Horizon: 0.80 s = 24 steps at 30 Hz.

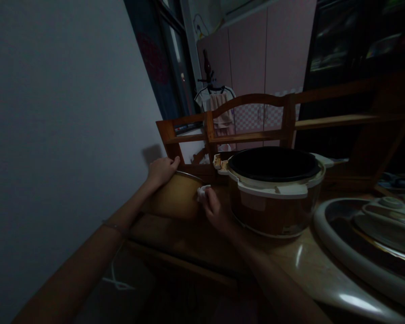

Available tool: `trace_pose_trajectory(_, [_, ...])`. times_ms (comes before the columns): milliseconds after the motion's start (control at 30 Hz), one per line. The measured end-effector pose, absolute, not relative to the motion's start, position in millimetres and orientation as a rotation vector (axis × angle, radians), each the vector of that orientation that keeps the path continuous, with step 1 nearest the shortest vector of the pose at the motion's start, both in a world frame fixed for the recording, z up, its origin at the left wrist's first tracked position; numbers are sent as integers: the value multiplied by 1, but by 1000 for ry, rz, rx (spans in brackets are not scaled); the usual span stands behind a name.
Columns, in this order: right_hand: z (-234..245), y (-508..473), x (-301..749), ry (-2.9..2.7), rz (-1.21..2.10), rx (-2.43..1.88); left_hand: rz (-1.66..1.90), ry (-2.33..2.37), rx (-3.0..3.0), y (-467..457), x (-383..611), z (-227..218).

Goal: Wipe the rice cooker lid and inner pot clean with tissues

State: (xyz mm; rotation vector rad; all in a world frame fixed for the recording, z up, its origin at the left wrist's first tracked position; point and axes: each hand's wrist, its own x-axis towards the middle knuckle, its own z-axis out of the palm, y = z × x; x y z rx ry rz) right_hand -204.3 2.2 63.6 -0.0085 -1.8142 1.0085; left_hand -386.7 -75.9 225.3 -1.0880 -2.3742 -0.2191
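A golden-yellow rounded pot (pixel 175 198) with a thin pale rim sits tilted near the wall; its inside is hidden from me. My left hand (pixel 162 173) is closed over its upper left edge. At the pot's right side, my right hand (pixel 213 207) pinches a crumpled white cloth or tissue (pixel 203 192), which appears to touch the pot. Just right of that hand stands a brown and cream electric cooker (pixel 273 202) without its lid, dark inside.
The cooker's large round lid (pixel 367 238) lies on the wooden table (pixel 310 265) at the right. A wooden rack (pixel 249 135) rises behind. The wall (pixel 70 112) is close on the left. A white cord (pixel 114 279) hangs below the table edge.
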Motion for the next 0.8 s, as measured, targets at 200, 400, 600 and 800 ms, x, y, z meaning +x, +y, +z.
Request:
trace_pose_trajectory(200, [64,-4,-201,-1902,936,109,-249,-2454,-1022,-63,-395,229])
trace_pose_trajectory(400, [61,-16,-201,-1958,777,171,-238,-2486,-958,-59,-405,230])
trace_pose_trajectory(600, [68,-4,-195,-1672,883,-197,-240,-2497,-923,-57,-407,229])
trace_pose_trajectory(800, [46,23,-216,-1630,990,-373,-227,-2418,-1027,-58,-384,227])
